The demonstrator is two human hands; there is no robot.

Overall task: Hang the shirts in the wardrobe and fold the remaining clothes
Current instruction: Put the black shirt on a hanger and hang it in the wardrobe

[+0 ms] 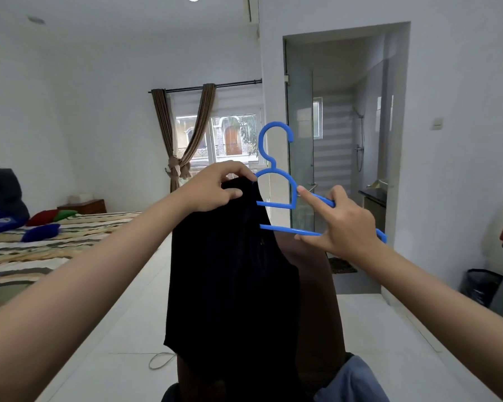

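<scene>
A blue plastic hanger (276,169) is held up in front of me, hook upward. A black shirt (230,274) hangs from its left side and covers the hanger's left arm. My left hand (215,187) pinches the shirt's top edge at the hanger's left shoulder. My right hand (340,221) grips the hanger's right arm, index finger stretched along the upper bar and thumb under the lower bar. A brown garment (317,300) hangs behind the black shirt. A blue-grey cloth (352,381) lies at the bottom of the view.
A bed (41,248) with a striped cover and pillows stands at the left. A glass door (301,146) opens to a bathroom at the right. A window with tied brown curtains (183,134) is at the back. A dark bin (481,285) stands by the right wall. A cable (160,361) lies on the white floor.
</scene>
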